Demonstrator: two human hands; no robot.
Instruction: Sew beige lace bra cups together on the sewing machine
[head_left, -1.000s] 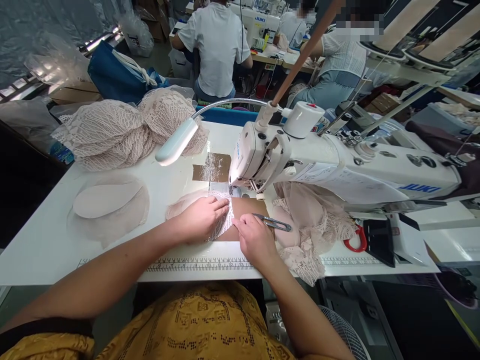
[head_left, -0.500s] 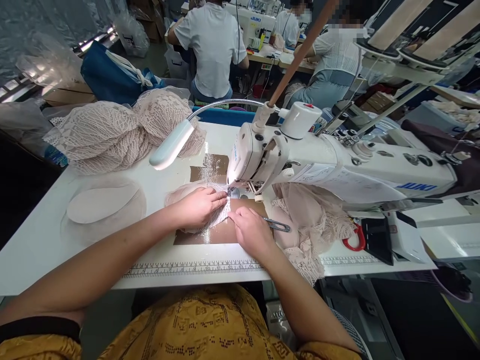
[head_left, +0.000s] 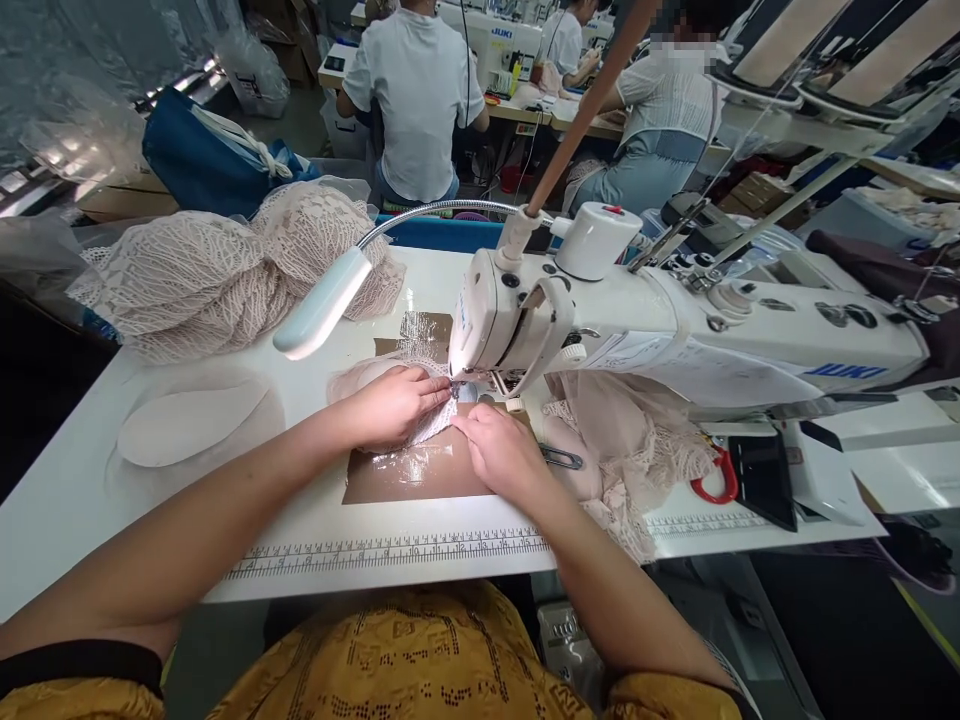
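My left hand (head_left: 391,405) lies flat, fingers stretched, pressing a pale lace piece (head_left: 427,424) onto the brown plate in front of the needle of the white sewing machine (head_left: 517,320). My right hand (head_left: 501,452) sits just right of it, fingers curled, gripping metal thread snips (head_left: 561,458) while its fingertips touch the lace edge. Both fingertips nearly meet at the presser foot (head_left: 459,385).
A heap of lace (head_left: 225,265) lies at the back left, a flat oval pad (head_left: 187,425) at the left. More lace fabric (head_left: 630,440) bunches under the machine arm. A lamp (head_left: 319,305) hangs over the table. A ruler strip (head_left: 390,552) runs along the front edge. Other people sit at machines behind.
Both hands have slid the lace forward, away from me, up to the needle. More of the brown plate shows behind them. The snips stay in my right hand.
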